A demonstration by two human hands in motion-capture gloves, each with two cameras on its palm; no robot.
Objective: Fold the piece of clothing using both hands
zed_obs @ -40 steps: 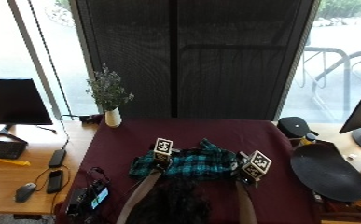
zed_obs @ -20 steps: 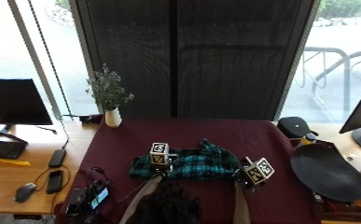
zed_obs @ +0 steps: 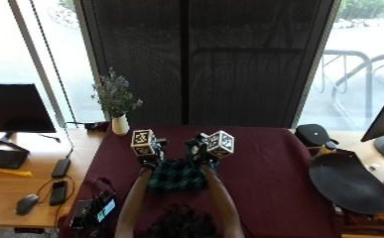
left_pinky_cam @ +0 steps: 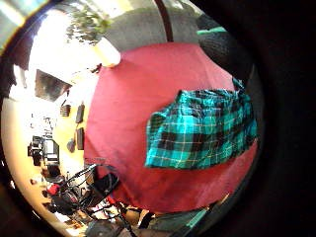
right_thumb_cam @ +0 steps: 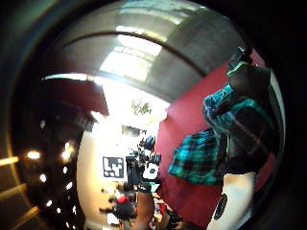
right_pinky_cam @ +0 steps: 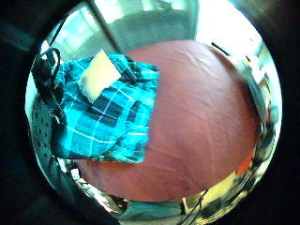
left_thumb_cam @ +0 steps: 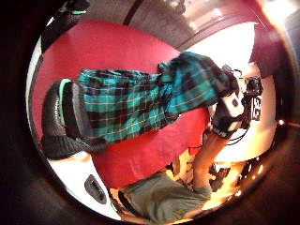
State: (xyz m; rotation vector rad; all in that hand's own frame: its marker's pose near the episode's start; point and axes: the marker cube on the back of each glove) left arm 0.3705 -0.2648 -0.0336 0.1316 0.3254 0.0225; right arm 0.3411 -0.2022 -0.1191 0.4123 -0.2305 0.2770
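Over the maroon table [zed_obs: 264,163], left hand [zed_obs: 147,152] and right hand [zed_obs: 198,148] both pinch the teal plaid garment [zed_obs: 176,174]; lay the lifted edge down square, edges aligned, before letting go.

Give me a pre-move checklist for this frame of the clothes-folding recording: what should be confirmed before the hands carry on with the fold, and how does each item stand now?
1. Left hand holds the plaid garment: ok, its palm views show cloth against dark fingers.
2. Right hand holds the garment: ok, cloth is bunched in its fingers in its thumb side palm view.
3. Both hands lifted together over the far part of the garment: ok, they sit close side by side in the outside view.
4. Garment's near part lies on the maroon tablecloth: cannot tell, the forearms and head cover it.
5. Edges lined up for the fold: cannot tell.
6. Vase of flowers stands apart from the garment: ok.
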